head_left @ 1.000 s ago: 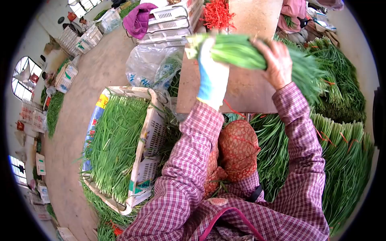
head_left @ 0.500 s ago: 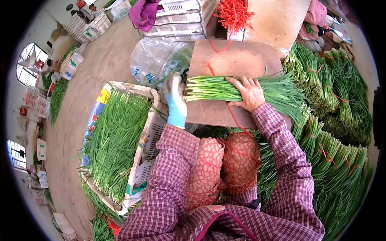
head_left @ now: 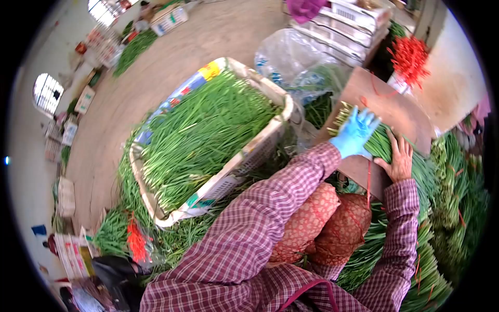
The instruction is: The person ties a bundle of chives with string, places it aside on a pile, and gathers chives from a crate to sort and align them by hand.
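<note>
A bunch of garlic chives (head_left: 381,143) lies across a brown board (head_left: 399,110) in front of me, pale cut ends to the left and green leaves trailing right. My left hand (head_left: 356,133), in a blue-palmed glove, lies over the bunch near the cut ends with its fingers spread. Bare and to the right, my right hand (head_left: 400,160) holds the bunch against the board, thumb on the near side. A red tie (head_left: 369,182) hangs over the board's front edge; whether it passes under the chives is hidden.
Left of me stands a white crate (head_left: 254,156) heaped with loose chives (head_left: 208,135). Tied bundles (head_left: 429,265) are piled at my right. Beyond the board hang red ties (head_left: 409,60), near stacked crates (head_left: 353,23) and a clear plastic bag (head_left: 291,52).
My left hand has moved from beside the cut ends onto the bunch, its fingers spreading. My right hand stays on the chives. The view has turned left, bringing more floor and crate into sight.
</note>
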### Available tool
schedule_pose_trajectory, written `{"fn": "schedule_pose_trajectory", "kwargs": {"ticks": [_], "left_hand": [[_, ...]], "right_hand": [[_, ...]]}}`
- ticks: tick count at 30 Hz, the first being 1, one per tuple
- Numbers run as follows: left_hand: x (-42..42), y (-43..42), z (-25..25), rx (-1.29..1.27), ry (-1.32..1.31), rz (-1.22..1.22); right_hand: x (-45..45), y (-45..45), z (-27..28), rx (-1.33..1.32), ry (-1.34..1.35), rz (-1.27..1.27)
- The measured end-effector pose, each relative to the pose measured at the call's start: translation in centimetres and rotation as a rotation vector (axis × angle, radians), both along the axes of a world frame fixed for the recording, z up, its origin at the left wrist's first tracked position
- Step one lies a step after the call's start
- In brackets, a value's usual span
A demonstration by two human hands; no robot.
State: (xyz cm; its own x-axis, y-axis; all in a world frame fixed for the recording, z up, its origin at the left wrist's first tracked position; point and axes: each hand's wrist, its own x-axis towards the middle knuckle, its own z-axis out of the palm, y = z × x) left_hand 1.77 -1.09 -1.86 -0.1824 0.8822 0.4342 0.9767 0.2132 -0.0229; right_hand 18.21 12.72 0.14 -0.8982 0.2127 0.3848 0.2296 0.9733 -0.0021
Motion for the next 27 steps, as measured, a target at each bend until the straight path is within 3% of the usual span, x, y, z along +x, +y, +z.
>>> {"fn": "schedule_pose_trajectory", "kwargs": {"ticks": [5,9,12,14,15,17,19,21,23,25,27], "left_hand": [[0.7,-4.4,2.2,0.120,-0.081,-0.133],[0.0,-14.9,4.4,0.242,-0.289,-0.006],[-1.6,-27.1,3.8,0.413,-0.288,0.229],[-2.0,-36.0,5.0,0.336,-0.196,0.575],[-2.5,-40.7,4.8,0.416,-0.323,0.640],[-2.8,-50.0,2.2,0.484,-0.155,0.950],[-3.3,-59.5,-1.7,0.525,-0.027,1.186],[-2.2,-64.4,-2.7,0.518,-0.239,1.501],[-2.3,-67.9,-6.0,0.574,-0.461,1.553],[-2.6,-67.8,-8.7,0.934,-0.750,1.367],[-2.6,-67.6,-9.3,0.907,-0.675,1.461]], "right_hand": [[1.4,-0.4,0.9,0.057,-0.059,0.036],[1.3,-1.6,4.4,0.005,-0.006,0.064],[-1.9,-5.9,8.0,-0.132,0.084,0.235],[-5.1,-10.4,9.4,-0.233,0.106,0.404],[-6.7,-12.5,9.2,-0.248,0.112,0.467],[-10.2,-18.3,9.6,-0.529,-0.050,0.560],[-13.7,-24.1,8.7,-0.398,-0.033,0.750],[-16.9,-30.6,7.8,-0.409,-0.108,0.853],[-20.0,-36.7,5.4,-0.302,-0.193,0.916],[-21.8,-43.0,4.6,-0.212,-0.272,0.975],[-23.2,-48.6,3.2,-0.169,-0.305,1.000]]}}
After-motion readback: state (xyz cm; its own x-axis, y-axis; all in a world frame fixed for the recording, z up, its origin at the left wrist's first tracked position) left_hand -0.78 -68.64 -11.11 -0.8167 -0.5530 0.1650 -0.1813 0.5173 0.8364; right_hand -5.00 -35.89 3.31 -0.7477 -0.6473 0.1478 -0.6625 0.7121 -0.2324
